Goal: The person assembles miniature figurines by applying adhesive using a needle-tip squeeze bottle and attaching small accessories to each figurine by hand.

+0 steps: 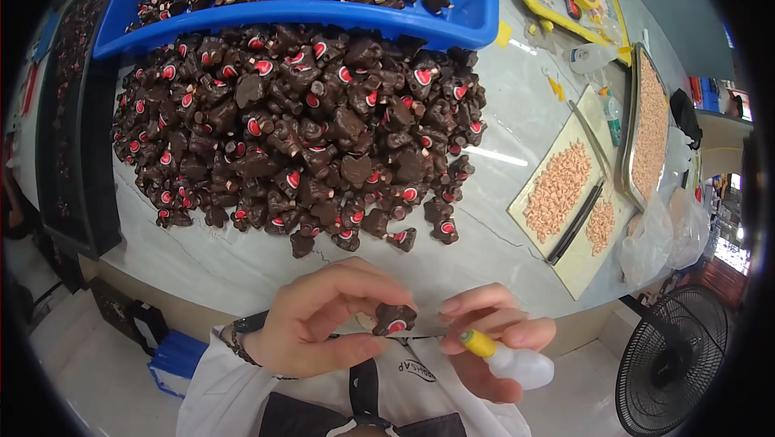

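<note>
The left hand [339, 324] and the right hand [491, 332] are held apart, close to each other at the near edge of the table [186, 263]. Between the thumb and fingertips of the left hand a dark brown piece [394, 316] is pinched, its red-and-white patch left uncovered, presumably so that its surface can be seen and reached. By the right hand a small white bottle [521, 366] is grasped, its yellow end [482, 344] directed toward the piece but not touching it; the slant seems chosen to bring that end near. Whether the bottle is being squeezed cannot be told. Beyond the hands, similar pieces are heaped in a large pile [307, 130], probably placed there so that single ones can be taken from its near side. Behind it, a blue tray [323, 16] is filled with more of them. To the right, small pinkish bits [557, 191] are spread in two patches on a pale board [575, 277], a slim black tool [575, 224] laid between them, apparently to be handy for the right hand; farther right, similar bits are held in a rimmed tray [632, 114].
</note>
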The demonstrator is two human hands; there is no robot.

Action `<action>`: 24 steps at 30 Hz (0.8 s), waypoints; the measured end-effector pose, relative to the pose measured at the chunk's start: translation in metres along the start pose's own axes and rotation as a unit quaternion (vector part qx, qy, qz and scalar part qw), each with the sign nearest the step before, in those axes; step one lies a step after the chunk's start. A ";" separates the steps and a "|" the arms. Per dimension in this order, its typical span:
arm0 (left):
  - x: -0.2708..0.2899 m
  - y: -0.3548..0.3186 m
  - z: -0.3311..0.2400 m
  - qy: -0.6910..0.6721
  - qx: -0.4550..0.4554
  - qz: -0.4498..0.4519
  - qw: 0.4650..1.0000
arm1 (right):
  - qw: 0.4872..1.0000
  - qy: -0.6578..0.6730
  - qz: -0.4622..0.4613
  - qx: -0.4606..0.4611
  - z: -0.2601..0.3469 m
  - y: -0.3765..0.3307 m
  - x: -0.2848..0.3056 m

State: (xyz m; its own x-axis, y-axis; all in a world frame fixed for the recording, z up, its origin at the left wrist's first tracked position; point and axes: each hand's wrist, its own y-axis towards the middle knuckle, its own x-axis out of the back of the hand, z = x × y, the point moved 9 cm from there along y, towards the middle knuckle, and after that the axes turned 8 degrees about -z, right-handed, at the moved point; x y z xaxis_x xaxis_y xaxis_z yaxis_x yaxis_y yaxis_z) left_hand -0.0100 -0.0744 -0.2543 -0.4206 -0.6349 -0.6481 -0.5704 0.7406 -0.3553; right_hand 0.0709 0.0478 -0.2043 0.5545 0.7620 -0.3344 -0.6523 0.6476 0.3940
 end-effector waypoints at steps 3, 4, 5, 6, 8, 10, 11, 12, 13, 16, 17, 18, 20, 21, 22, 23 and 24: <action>-0.003 0.001 -0.006 -0.012 -0.028 0.021 0.999 | 0.995 -0.045 0.087 0.001 -0.003 -0.002 -0.005; -0.004 0.002 -0.004 -0.008 -0.021 0.026 0.999 | 0.994 -0.042 0.088 0.055 0.000 -0.004 -0.003; -0.005 0.002 -0.002 -0.004 -0.013 0.032 0.999 | 0.989 -0.039 0.087 0.110 0.006 -0.006 -0.002; -0.004 0.003 0.000 -0.006 -0.008 0.029 1.000 | 0.990 -0.040 0.086 0.104 0.006 -0.004 -0.005; -0.006 0.004 0.001 -0.012 -0.010 0.053 0.998 | 0.992 -0.075 0.079 0.069 0.005 0.004 -0.015; -0.007 0.005 0.003 -0.017 0.000 0.061 0.998 | 0.995 -0.067 0.062 0.047 0.002 0.003 -0.012; -0.008 0.006 0.004 -0.020 0.005 0.069 0.997 | 0.997 -0.058 0.046 0.028 0.000 0.003 -0.008; -0.007 0.006 0.006 -0.021 0.007 0.066 0.998 | 0.997 -0.057 0.046 0.024 -0.001 0.003 -0.007; -0.006 0.006 0.007 -0.022 0.009 0.067 0.997 | 0.995 -0.072 0.068 0.027 -0.002 0.003 -0.008; -0.005 0.006 0.010 -0.029 0.016 0.065 0.997 | 0.990 -0.103 0.092 0.013 -0.002 0.002 -0.012; -0.005 0.006 0.010 -0.032 0.019 0.064 0.997 | 0.988 -0.119 0.094 -0.001 -0.004 0.002 -0.012; -0.005 0.006 0.010 -0.032 0.020 0.062 0.997 | 0.988 -0.118 0.094 -0.002 -0.004 0.003 -0.013; -0.005 0.006 0.008 -0.028 0.007 0.062 0.998 | 0.987 -0.129 0.095 0.006 -0.004 0.004 -0.015; -0.004 0.006 0.009 -0.029 0.008 0.062 0.998 | 0.987 -0.130 0.094 0.005 -0.004 0.004 -0.015; -0.004 0.006 0.010 -0.034 0.008 0.063 0.997 | 0.987 -0.132 0.094 0.002 -0.004 0.004 -0.015; -0.004 0.007 0.010 -0.039 0.009 0.064 0.997 | 0.987 -0.134 0.094 0.000 -0.004 0.004 -0.015; -0.003 0.008 0.011 -0.039 0.010 0.063 0.997 | 0.987 -0.133 0.093 -0.001 -0.005 0.004 -0.015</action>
State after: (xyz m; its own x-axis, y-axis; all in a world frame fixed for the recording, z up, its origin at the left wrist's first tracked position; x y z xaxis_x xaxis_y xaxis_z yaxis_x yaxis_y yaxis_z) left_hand -0.0050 -0.0643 -0.2623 -0.4316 -0.5179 -0.7386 -0.5020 0.8182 -0.2804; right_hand 0.0576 0.0391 -0.2026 0.5407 0.8410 -0.0191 -0.7571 0.4963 0.4249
